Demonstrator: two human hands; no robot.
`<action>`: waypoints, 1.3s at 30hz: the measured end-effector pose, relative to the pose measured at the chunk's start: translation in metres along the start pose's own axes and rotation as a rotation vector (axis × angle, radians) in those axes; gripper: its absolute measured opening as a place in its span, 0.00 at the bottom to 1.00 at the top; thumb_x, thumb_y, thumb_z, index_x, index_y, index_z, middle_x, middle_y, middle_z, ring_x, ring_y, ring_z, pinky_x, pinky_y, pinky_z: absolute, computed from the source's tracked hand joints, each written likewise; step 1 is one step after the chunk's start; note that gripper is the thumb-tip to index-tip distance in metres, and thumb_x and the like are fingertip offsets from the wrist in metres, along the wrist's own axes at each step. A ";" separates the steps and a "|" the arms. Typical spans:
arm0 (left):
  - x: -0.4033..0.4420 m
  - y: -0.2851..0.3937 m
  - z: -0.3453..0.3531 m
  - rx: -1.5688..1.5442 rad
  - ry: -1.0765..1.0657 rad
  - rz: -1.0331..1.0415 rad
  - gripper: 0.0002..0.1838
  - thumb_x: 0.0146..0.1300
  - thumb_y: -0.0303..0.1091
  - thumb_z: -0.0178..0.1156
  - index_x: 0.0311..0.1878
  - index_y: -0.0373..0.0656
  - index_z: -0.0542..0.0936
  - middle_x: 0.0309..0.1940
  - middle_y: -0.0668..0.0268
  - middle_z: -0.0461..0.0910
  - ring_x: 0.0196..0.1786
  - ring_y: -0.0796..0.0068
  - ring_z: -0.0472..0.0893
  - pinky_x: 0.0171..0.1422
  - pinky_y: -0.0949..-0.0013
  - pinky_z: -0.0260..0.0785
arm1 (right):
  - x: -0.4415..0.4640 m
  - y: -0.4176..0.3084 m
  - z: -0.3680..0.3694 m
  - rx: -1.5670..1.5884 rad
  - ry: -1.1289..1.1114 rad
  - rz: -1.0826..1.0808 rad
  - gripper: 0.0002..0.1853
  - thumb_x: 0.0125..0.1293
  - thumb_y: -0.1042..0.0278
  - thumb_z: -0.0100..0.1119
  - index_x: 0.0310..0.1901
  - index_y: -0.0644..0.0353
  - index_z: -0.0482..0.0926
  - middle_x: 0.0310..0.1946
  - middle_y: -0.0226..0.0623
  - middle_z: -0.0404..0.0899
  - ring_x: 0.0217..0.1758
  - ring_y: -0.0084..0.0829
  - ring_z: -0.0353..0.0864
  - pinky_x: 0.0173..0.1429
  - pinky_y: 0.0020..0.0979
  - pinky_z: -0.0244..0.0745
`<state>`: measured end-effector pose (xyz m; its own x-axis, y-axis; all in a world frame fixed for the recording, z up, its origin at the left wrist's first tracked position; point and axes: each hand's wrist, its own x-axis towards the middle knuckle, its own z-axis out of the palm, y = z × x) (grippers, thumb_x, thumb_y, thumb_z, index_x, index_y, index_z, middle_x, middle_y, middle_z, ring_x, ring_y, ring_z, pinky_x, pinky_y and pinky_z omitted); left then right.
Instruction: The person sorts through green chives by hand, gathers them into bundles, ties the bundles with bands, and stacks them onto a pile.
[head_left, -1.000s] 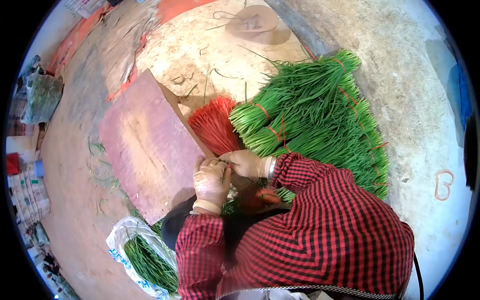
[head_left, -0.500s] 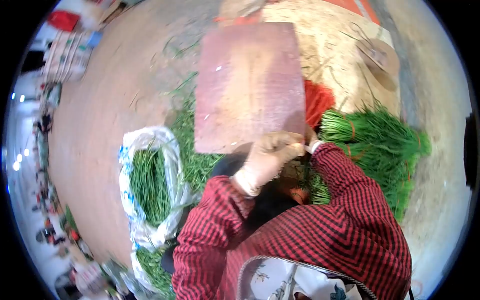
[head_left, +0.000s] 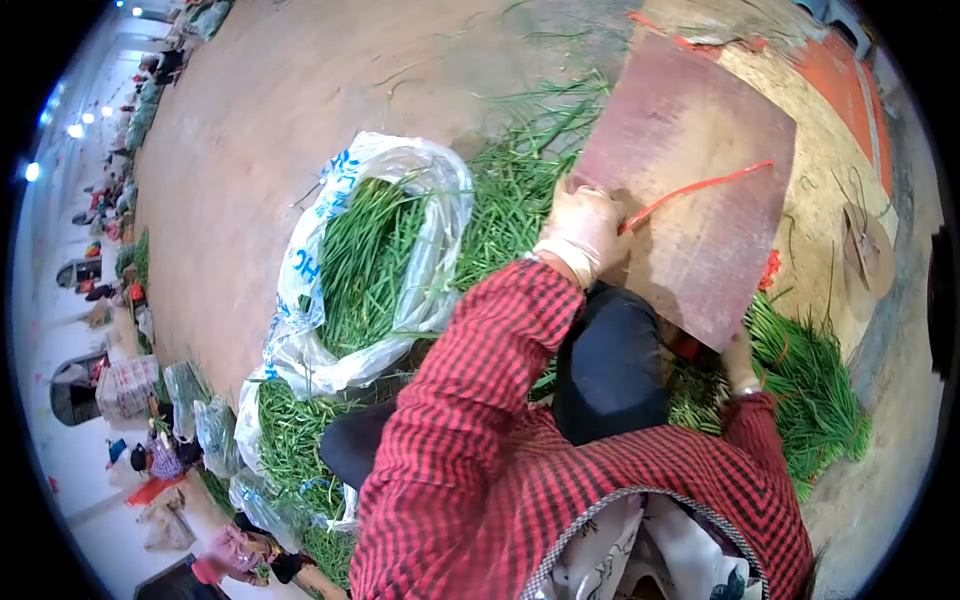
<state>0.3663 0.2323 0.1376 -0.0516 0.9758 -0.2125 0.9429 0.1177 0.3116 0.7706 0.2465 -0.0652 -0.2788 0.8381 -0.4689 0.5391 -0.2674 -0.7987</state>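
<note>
My left hand (head_left: 585, 230), in a pale glove, is closed at the left edge of a worn reddish board (head_left: 700, 130). From its fingers a thin red strip (head_left: 700, 187) stretches up and right across the board. My right hand (head_left: 738, 362) is low at the board's lower right corner, its fingers hidden by the board's edge. Beside it lie tied bundles of long green stalks, like chives (head_left: 800, 380). Left of the board, an open plastic bag (head_left: 455, 200) is full of loose green stalks (head_left: 365, 260).
Loose greens (head_left: 510, 200) are strewn between bag and board. A round brown disc (head_left: 866, 248) with wire lies on the pale sheet (head_left: 815, 220) at right. More greens (head_left: 300, 440) lie at lower left. Along the far left wall, people (head_left: 235, 555) sit among sacks.
The view has swung left, shifting board and bag rightward. My left hand has moved from beside my right hand to the board's left edge, with a red strip now showing in it.
</note>
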 end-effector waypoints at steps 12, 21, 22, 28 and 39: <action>-0.170 -0.270 0.062 -0.583 0.621 -0.703 0.20 0.61 0.40 0.65 0.54 0.41 0.81 0.52 0.55 0.81 0.56 0.60 0.80 0.63 0.63 0.69 | 0.016 -0.359 0.118 0.045 -0.305 -0.527 0.13 0.73 0.70 0.49 0.53 0.66 0.78 0.44 0.37 0.82 0.45 0.26 0.81 0.52 0.28 0.76; -0.237 -0.459 0.014 -0.545 0.718 -1.092 0.34 0.59 0.42 0.66 0.64 0.32 0.70 0.52 0.52 0.81 0.56 0.60 0.79 0.64 0.62 0.67 | 0.109 -0.407 0.498 -0.465 -1.034 -0.776 0.37 0.65 0.48 0.56 0.67 0.68 0.65 0.54 0.52 0.78 0.53 0.42 0.81 0.60 0.35 0.74; -0.233 -0.481 -0.003 -0.537 0.857 -1.017 0.31 0.60 0.42 0.65 0.63 0.32 0.72 0.51 0.52 0.81 0.56 0.61 0.79 0.63 0.62 0.68 | 0.112 -0.423 0.518 -0.555 -0.882 -0.770 0.37 0.64 0.46 0.56 0.66 0.68 0.67 0.56 0.54 0.77 0.56 0.44 0.79 0.62 0.36 0.72; -0.193 -0.451 -0.040 -0.642 0.633 -0.635 0.33 0.57 0.47 0.69 0.58 0.30 0.76 0.56 0.48 0.78 0.60 0.56 0.77 0.67 0.63 0.65 | 0.169 -0.493 0.541 -0.108 -0.394 -0.673 0.32 0.62 0.42 0.57 0.55 0.66 0.79 0.52 0.51 0.81 0.56 0.43 0.80 0.62 0.36 0.72; -0.133 -0.473 0.046 0.143 0.012 -0.887 0.57 0.40 0.64 0.73 0.72 0.47 0.63 0.71 0.54 0.62 0.75 0.52 0.57 0.77 0.51 0.46 | 0.143 -0.431 0.555 0.146 -0.714 -0.528 0.20 0.68 0.60 0.58 0.55 0.66 0.78 0.45 0.40 0.84 0.47 0.27 0.79 0.54 0.29 0.72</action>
<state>-0.0572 0.0384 -0.0242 -0.7828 0.5394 -0.3102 0.5871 0.8055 -0.0808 0.0572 0.2172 0.0022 -0.9153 0.3873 -0.1106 0.1075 -0.0297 -0.9938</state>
